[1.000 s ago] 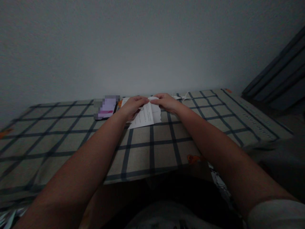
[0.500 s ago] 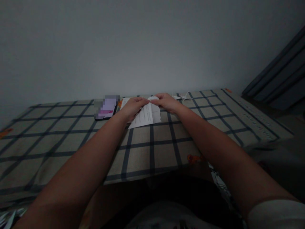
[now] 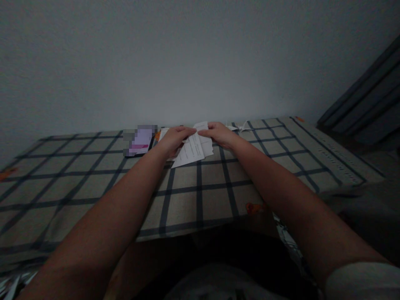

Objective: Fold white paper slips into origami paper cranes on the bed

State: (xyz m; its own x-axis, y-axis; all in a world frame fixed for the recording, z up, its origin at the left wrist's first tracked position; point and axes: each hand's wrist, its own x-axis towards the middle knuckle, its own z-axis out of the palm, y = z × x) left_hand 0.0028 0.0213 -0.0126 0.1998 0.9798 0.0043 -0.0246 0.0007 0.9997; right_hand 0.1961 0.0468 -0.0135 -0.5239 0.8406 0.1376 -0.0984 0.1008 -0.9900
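A white sheet of printed paper (image 3: 189,153) slants down from my hands over the table. My left hand (image 3: 174,140) is closed, thumb and fingers pinching the paper near its upper middle. Close beside it, my right hand (image 3: 219,134) pinches the same paper, thumb towards me. An upper flap of the paper (image 3: 201,125) stands up between the two hands. A smaller portion with a ragged edge (image 3: 207,146) hangs below my right hand. Whether it is still joined to the larger part, I cannot tell. More white paper lies under my left hand, mostly covered.
A phone-like device (image 3: 142,141) with a lit, blurred screen lies left of my left hand. White paper scraps (image 3: 242,126) lie behind my right hand. A checked cloth (image 3: 215,193) covers the table, which meets a plain wall (image 3: 200,62). Dark curtain folds (image 3: 371,87) hang at the right.
The paper's upper flap now rises higher between my hands. The larger lower part has shifted slightly right and overlaps the ragged portion more. Both hands stay almost in place.
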